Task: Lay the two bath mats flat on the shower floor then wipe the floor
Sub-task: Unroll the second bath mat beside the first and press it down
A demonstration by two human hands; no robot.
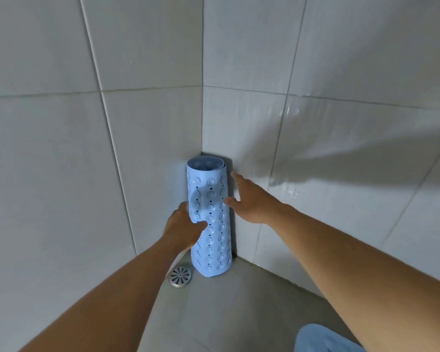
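A light blue bath mat [212, 240], rolled into a tube with suction cups and small holes on the outside, stands upright in the corner where two tiled walls meet. My left hand [184, 228] is on its left side at mid height, thumb on the front and fingers going round behind the roll. My right hand [252, 199] reaches to its right side with fingers spread, the thumb touching the roll, the fingertips near the wall. A second blue piece [323, 339] shows at the bottom right edge; I cannot tell what it is.
A round metal floor drain [180, 276] sits just left of the roll's foot. White tiled walls [341, 148] close in on both sides. The grey shower floor [226, 313] spreads toward me.
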